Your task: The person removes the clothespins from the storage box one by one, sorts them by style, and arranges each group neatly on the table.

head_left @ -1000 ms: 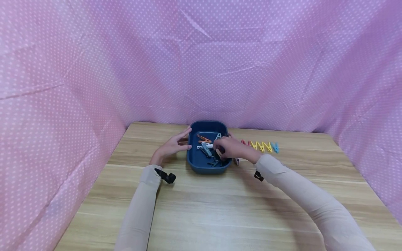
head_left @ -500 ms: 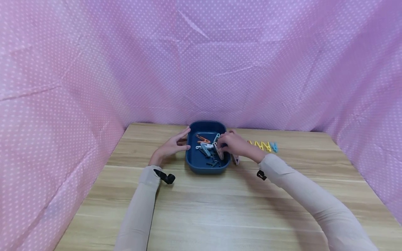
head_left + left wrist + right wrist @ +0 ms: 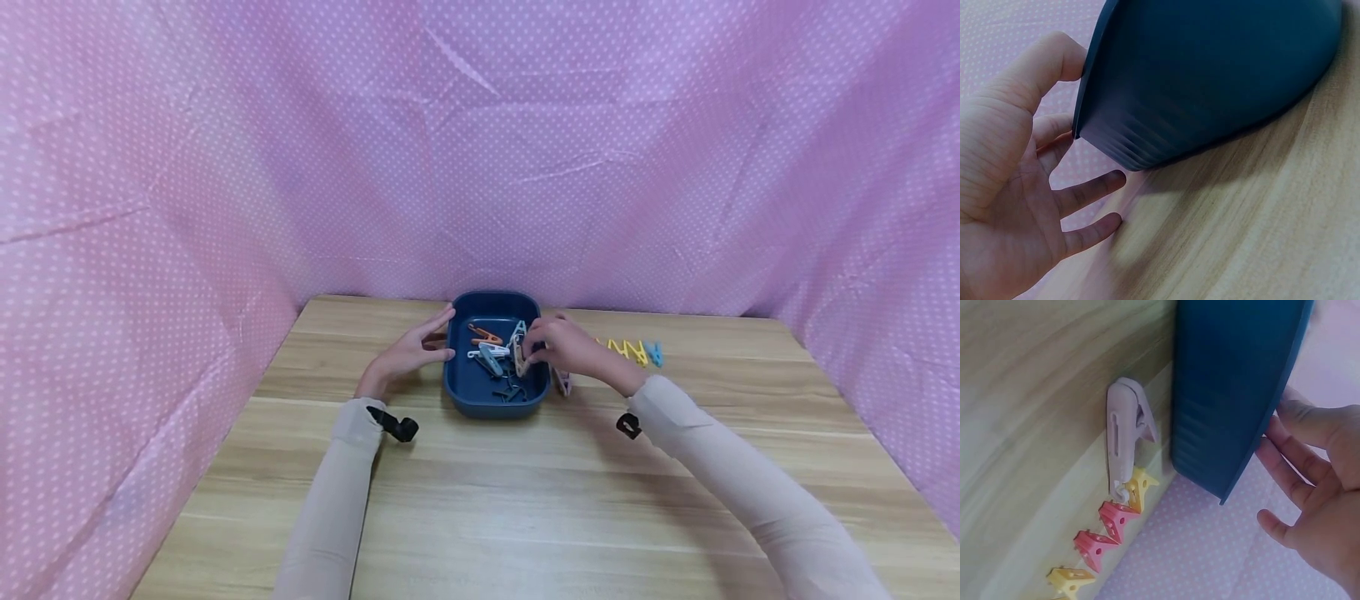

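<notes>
My left hand (image 3: 408, 351) rests against the left side of a dark blue plastic bin (image 3: 497, 410), fingers spread and thumb touching its rim. Reaching over the right rim, my right hand (image 3: 567, 344) pinches a beige clothespin (image 3: 518, 358) inside the bin; in the right wrist view the bin wall hides the fingertips. Around it in the bin lie an orange clothespin (image 3: 486, 334), a white clothespin (image 3: 495, 348), a grey-blue clothespin (image 3: 491, 360) and several small dark clips (image 3: 510, 392).
Just right of the bin, a pale pink clothespin (image 3: 1122, 428) lies on the wooden table (image 3: 480, 517). Beyond it runs a row of small clips: pink clips (image 3: 1094, 550), yellow clips (image 3: 625, 350) and blue ones (image 3: 654, 352). A pink dotted curtain (image 3: 480, 167) hangs behind the table.
My right hand has shifted slightly right and up toward the bin's rim, and the beige clothespin has come into clearer view at its fingertips. The left hand stays at the bin.
</notes>
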Demonstrator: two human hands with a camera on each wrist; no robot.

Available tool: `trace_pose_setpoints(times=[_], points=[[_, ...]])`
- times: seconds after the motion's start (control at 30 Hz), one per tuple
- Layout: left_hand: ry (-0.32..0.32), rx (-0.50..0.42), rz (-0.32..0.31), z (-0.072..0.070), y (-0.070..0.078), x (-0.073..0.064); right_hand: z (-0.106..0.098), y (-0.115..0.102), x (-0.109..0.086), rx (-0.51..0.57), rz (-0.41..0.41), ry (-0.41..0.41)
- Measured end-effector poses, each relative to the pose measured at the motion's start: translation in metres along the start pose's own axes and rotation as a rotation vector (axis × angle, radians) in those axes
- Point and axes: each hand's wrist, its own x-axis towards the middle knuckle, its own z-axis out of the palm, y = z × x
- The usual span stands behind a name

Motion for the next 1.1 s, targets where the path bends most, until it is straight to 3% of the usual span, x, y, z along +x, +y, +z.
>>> trace_pose_setpoints(times=[0.3,0.6,0.7,0.9,1.1], points=[[-0.006,-0.016,0.008,0.0,0.001,0.0,-0.001,0.006,-0.014,0.103,-0.063,0.212],[-0.005,-0.023,-0.008,0.0,0.002,-0.001,-0.008,0.023,-0.03,0.241,-0.09,0.294],[-0.005,-0.022,-0.012,0.0,0.002,0.0,-0.012,0.032,-0.037,0.317,-0.062,0.272],[-0.005,-0.019,-0.022,0.0,0.001,0.0,-0.02,0.048,-0.053,0.493,-0.015,0.13],[-0.004,-0.011,-0.016,0.0,0.0,0.0,-0.024,0.065,-0.068,0.535,0.015,0.011]])
